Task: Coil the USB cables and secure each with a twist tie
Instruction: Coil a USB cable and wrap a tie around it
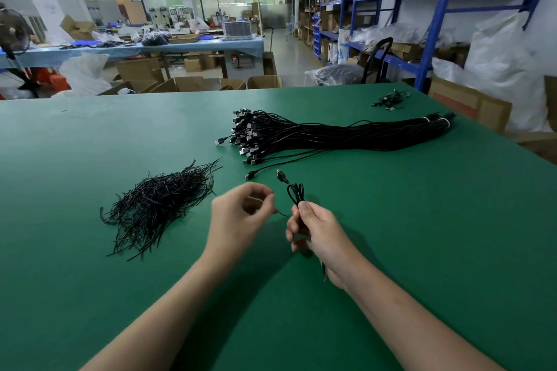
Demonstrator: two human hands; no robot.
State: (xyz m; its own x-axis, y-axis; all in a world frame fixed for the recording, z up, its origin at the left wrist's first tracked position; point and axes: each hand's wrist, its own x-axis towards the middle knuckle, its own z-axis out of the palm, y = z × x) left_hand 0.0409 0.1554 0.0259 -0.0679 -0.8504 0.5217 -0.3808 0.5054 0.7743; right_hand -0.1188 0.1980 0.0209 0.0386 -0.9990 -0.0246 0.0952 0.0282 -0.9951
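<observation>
warehouse, green mat (90,280) | right hand (316,235) clamped on coiled cable (297,194), loop sticking out at 12 | left hand (241,215) pinching twist tie (282,214) at its 9; spare ties (156,205) at 10, uncoiled bundle (331,134) at 1 | advice: wrap tie round coil's waist; keep fist tight; twist snug

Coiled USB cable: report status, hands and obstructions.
Right hand grips coiled USB cable. Left hand pinches twist tie beside it. Nothing between hands.

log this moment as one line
right hand grips coiled cable | left hand pinches tie | tie tip near cable, wrap not seen | bundle, tie pile on table
</observation>
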